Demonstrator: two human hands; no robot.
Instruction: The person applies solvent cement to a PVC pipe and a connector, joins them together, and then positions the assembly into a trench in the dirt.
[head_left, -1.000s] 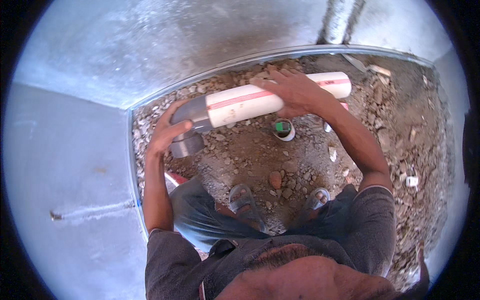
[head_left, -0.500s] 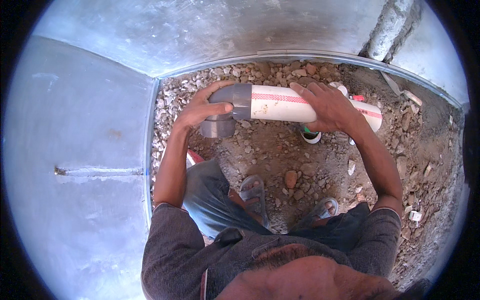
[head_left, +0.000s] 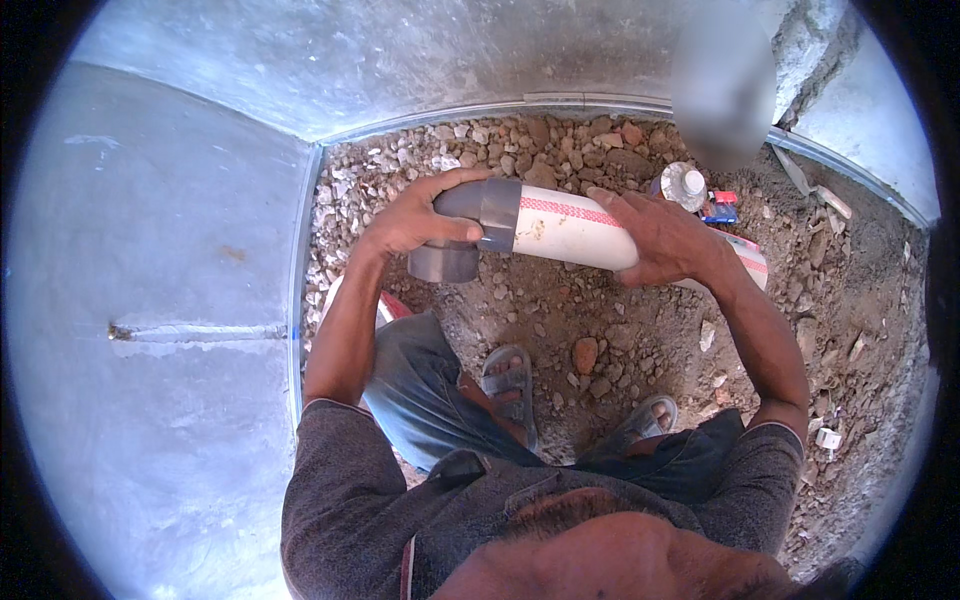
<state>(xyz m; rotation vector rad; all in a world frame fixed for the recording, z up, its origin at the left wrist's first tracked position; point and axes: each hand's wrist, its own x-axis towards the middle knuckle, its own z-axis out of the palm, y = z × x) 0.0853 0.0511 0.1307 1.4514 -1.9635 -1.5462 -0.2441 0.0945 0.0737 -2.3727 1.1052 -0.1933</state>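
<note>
White pipe (head_left: 565,233) in a grey elbow (head_left: 500,214), held above rubble (head_left: 545,325).
The left hand (head_left: 415,218) curls snugly round the elbow, the right hand (head_left: 662,238) clasps the pipe; I see room nearer the sandals (head_left: 511,408), while edging (head_left: 600,100) borders the far wall (head_left: 450,60).

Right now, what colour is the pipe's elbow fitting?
The elbow fitting is dark grey, clearest in the head view.

Left wall (head_left: 190,230): stood grey at my side, a pale streak (head_left: 205,333) running across it.
Far wall (head_left: 420,75): was grey, with a rough channel (head_left: 805,50) at its right.
Stones (head_left: 385,160): I saw pale ones heaped far left.
Trowel (head_left: 792,170): lay far right, beside the wall.
Reddish lump (head_left: 585,355): sat near, ahead of my feet.
White piece (head_left: 828,438): lay near, right.
</note>
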